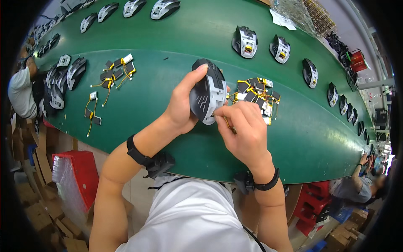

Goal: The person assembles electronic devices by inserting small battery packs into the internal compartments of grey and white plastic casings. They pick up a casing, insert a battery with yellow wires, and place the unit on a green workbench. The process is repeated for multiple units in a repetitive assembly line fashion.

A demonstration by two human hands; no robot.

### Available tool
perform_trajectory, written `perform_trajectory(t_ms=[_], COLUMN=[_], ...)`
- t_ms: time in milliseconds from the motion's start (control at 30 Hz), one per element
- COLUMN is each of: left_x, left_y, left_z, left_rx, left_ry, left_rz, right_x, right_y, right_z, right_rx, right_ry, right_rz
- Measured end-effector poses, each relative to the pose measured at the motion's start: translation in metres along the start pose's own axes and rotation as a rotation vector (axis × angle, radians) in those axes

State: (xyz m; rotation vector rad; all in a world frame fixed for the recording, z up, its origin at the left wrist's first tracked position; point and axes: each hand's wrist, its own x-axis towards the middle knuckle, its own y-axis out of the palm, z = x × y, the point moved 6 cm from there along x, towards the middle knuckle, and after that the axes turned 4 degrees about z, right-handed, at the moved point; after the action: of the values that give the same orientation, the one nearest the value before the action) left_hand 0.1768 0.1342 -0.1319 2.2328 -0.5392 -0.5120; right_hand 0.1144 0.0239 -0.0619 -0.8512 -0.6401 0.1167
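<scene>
Green conveyor counter [168, 84] curving across a busy assembly line, and above its near edge the black-and-grey mouse shell [207, 97] sits tilted in the left hand [181, 107], fingers wrapped around its back. Right hand [245, 130] arches in, fingers pinched on a thin yellow-wired part [228, 124] at the shell's lower rim. One slip could likely tear that wire or drop the shell onto the battery pile [256, 94] just beyond.

The long green table [168, 84] carries many computer mice [244, 41] in a row along its far edge. Little black parts with yellow wires [256, 94] lie in piles nearer the near edge.
</scene>
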Motion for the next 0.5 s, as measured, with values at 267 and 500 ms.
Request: perform_trajectory(t_ms=[267,500], left_x=[-0.006,-0.011], left_y=[-0.003,-0.002], left_z=[-0.007,-0.013], left_rx=[0.040,0.046], left_ry=[0.112,0.151], left_rz=[-0.094,-0.128], right_x=[0.001,0.001], right_y=[0.003,0.008], right_z=[-0.010,0.003], right_rx=[0.167,0.147], right_ry=[0.120,0.058], right_rz=[0.015,-0.059])
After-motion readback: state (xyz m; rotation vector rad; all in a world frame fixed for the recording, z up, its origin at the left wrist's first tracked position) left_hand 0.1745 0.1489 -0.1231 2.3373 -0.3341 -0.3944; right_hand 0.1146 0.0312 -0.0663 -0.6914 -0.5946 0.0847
